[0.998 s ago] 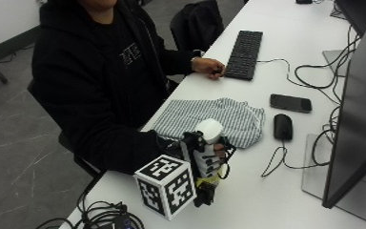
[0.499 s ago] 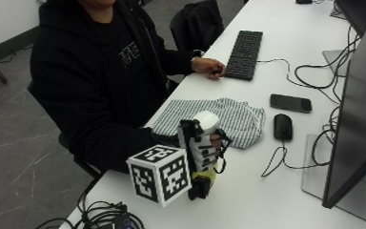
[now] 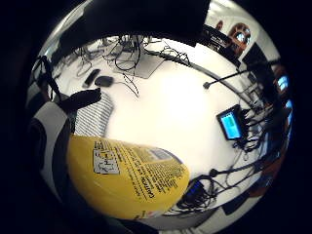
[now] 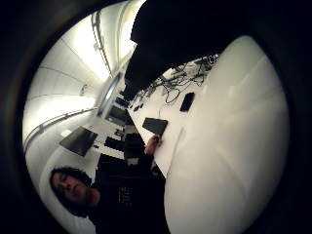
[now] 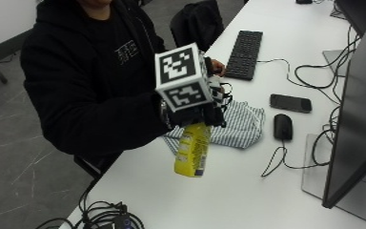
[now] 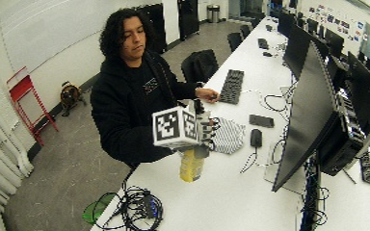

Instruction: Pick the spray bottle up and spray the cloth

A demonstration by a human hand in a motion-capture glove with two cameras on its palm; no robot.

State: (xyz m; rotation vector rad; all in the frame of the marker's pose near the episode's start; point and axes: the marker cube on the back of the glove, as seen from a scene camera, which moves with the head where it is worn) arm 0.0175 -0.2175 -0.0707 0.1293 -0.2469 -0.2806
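A person in a black hoodie sits at a long white surface. The gloved right hand grips the yellow spray bottle by its upper part, fingers curled round the neck, and holds it up off the surface with its base hanging free, above the near edge. The bottle hangs roughly upright, its printed label facing outward. In the little-finger-side palm view the bottle's yellow body fills the area nearest the palm, with the surface spreading beyond it.

The striped cloth lies crumpled on the surface just behind the raised bottle, partly hidden by the hand. Just beside the cloth, toward the monitor, sits a black mouse with its cable trailing forward, and a dark phone lies flat a little farther back. A black keyboard rests farther up the surface; the person's bare left hand rests beside its near end. A large monitor stands at the far side of the surface. A tangle of cables sits at the surface's near corner.
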